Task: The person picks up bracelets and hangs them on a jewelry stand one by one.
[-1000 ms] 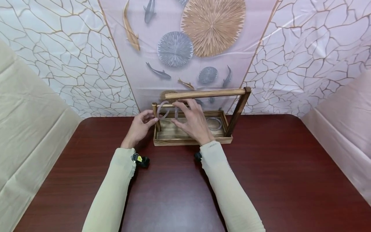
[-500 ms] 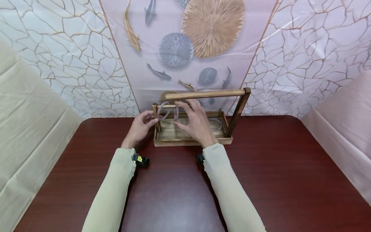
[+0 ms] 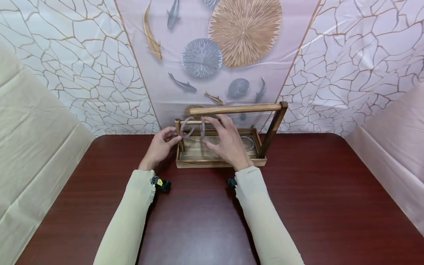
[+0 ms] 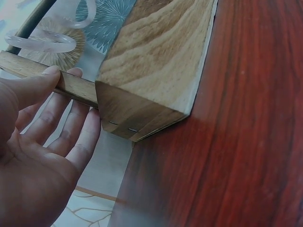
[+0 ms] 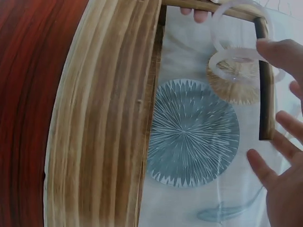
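A wooden bracelet stand with a tray base point(image 3: 198, 164) stands at the back of the table. My left hand point(image 3: 160, 147) grips its short left post point(image 4: 78, 88), thumb on one face and fingers behind. Two pale translucent bangles hang on the lower bar: one bangle point(image 3: 182, 129) close to the post, the other bangle point(image 3: 203, 129) further right, edge-on. My right hand point(image 3: 228, 141) is beside the second bangle, thumb and index finger spread, tips right at its edge. A third bangle point(image 3: 253, 142) lies in the tray's right part, partly behind the right hand.
A taller right post point(image 3: 272, 130) carries an upper bar point(image 3: 235, 108) that reaches left above the right hand. Behind the stand hangs a patterned cloth backdrop point(image 3: 155, 88). The dark red table point(image 3: 205, 221) extends around the stand.
My right hand has drawn slightly to the right, its fingertips backing off the second bangle, which stays on the lower bar. The left hand keeps its grip on the post.
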Tool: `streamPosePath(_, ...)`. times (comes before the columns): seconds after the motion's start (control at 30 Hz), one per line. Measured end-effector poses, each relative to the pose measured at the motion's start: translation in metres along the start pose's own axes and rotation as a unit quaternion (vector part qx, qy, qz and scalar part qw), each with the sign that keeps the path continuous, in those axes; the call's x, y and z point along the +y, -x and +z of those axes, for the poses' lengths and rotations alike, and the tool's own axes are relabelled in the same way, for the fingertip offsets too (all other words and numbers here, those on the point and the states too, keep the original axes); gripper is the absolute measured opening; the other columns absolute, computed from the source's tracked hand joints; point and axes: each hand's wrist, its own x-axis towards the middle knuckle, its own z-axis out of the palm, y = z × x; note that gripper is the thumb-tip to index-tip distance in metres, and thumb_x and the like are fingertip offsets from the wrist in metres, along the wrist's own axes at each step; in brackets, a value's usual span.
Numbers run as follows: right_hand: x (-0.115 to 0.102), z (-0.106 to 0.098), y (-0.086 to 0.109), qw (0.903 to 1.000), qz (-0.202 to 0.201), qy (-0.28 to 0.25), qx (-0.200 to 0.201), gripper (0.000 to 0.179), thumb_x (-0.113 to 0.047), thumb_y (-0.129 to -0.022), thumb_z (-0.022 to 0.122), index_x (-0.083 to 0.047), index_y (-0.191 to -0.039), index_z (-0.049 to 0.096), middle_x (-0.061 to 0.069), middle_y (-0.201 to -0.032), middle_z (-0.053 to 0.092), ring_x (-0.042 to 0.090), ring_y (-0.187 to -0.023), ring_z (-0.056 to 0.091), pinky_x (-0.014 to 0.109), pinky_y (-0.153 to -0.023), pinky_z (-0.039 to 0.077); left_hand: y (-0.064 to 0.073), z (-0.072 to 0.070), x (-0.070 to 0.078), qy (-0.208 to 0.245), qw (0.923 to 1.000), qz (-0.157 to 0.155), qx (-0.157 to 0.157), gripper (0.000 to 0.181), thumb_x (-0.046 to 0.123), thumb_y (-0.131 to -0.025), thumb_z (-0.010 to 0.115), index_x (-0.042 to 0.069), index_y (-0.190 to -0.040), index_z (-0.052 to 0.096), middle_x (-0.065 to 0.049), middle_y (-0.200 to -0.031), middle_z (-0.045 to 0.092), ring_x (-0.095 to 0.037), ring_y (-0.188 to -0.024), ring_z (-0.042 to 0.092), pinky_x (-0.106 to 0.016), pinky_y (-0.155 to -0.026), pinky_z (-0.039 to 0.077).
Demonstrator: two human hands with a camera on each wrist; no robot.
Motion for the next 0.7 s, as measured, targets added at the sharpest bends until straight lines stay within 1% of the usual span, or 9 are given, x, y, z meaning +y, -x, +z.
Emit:
streamPosePath(0.13, -0.001, -0.004, 0.003, 0.9999, 0.005, 0.007, -0.008, 0.069, -0.03, -0.085, 0.085, -0.023, -0.145, 0.053, 0.013, -0.145, 0.048, 0.033, -0.138, 0.044, 0.052, -0.114, 0.04, 0.0, 0.0, -0.002, 0.001, 1.0, 0.006, -0.006, 0.032, 0.015, -0.102, 0.063, 0.004, -0.131, 0.06, -0.016, -0.132, 0.068, -0.029, -0.124, 0.063, -0.041, -0.102, 0.051)
streamPosePath(0.27, -0.002, -0.007, 0.005, 0.9999, -0.001, 0.006, 0.009, 0.067, -0.031, -0.084, 0.085, -0.02, -0.143, 0.056, 0.013, -0.146, 0.049, 0.031, -0.138, 0.044, 0.049, -0.116, 0.038, -0.001, 0.0, -0.002, -0.002, 1.0, 0.004, -0.008, 0.033, 0.017, -0.101, 0.064, 0.005, -0.132, 0.06, -0.017, -0.133, 0.067, -0.031, -0.124, 0.062, -0.048, -0.104, 0.049)
streamPosePath(0.37, 0.0, -0.008, 0.007, 0.9998, -0.01, -0.001, 0.018, 0.064, -0.03, -0.084, 0.085, -0.017, -0.141, 0.058, 0.012, -0.148, 0.049, 0.031, -0.139, 0.044, 0.048, -0.118, 0.036, -0.001, -0.001, -0.001, -0.006, 1.0, 0.003, -0.005, 0.033, 0.018, -0.101, 0.065, 0.007, -0.132, 0.06, -0.016, -0.133, 0.067, -0.031, -0.124, 0.061, -0.049, -0.104, 0.049)
streamPosePath(0.43, 0.001, -0.007, 0.008, 0.9997, -0.013, -0.004, 0.019, 0.063, -0.029, -0.085, 0.085, -0.017, -0.141, 0.059, 0.011, -0.149, 0.049, 0.03, -0.139, 0.043, 0.047, -0.119, 0.036, 0.0, -0.002, 0.0, -0.007, 1.0, 0.004, -0.002, 0.032, 0.018, -0.101, 0.065, 0.008, -0.131, 0.061, -0.015, -0.132, 0.067, -0.03, -0.124, 0.062, -0.048, -0.103, 0.049)
streamPosePath(0.53, 0.001, -0.009, 0.009, 0.9996, -0.014, -0.01, 0.025, 0.063, -0.028, -0.084, 0.086, -0.015, -0.14, 0.06, 0.011, -0.149, 0.049, 0.03, -0.138, 0.044, 0.046, -0.119, 0.036, 0.002, -0.002, 0.001, -0.014, 0.9998, 0.013, -0.003, 0.03, 0.017, -0.101, 0.064, 0.008, -0.13, 0.062, -0.014, -0.131, 0.069, -0.028, -0.123, 0.063, -0.042, -0.1, 0.051)
streamPosePath(0.63, 0.002, -0.014, 0.011, 0.9994, -0.008, -0.018, 0.03, 0.063, -0.027, -0.083, 0.086, -0.014, -0.139, 0.061, 0.011, -0.147, 0.05, 0.03, -0.137, 0.045, 0.045, -0.118, 0.037, 0.002, -0.002, 0.002, -0.027, 0.9994, 0.019, -0.005, 0.03, 0.017, -0.102, 0.064, 0.007, -0.13, 0.062, -0.015, -0.131, 0.069, -0.028, -0.122, 0.064, -0.035, -0.097, 0.05)
streamPosePath(0.7, 0.002, -0.017, 0.012, 0.9993, -0.002, -0.027, 0.028, 0.061, -0.026, -0.084, 0.086, -0.014, -0.138, 0.062, 0.01, -0.145, 0.052, 0.029, -0.136, 0.046, 0.045, -0.118, 0.037, 0.002, -0.002, 0.004, -0.039, 0.9991, 0.017, -0.003, 0.031, 0.018, -0.102, 0.063, 0.007, -0.131, 0.061, -0.016, -0.131, 0.069, -0.029, -0.122, 0.063, -0.034, -0.096, 0.05)
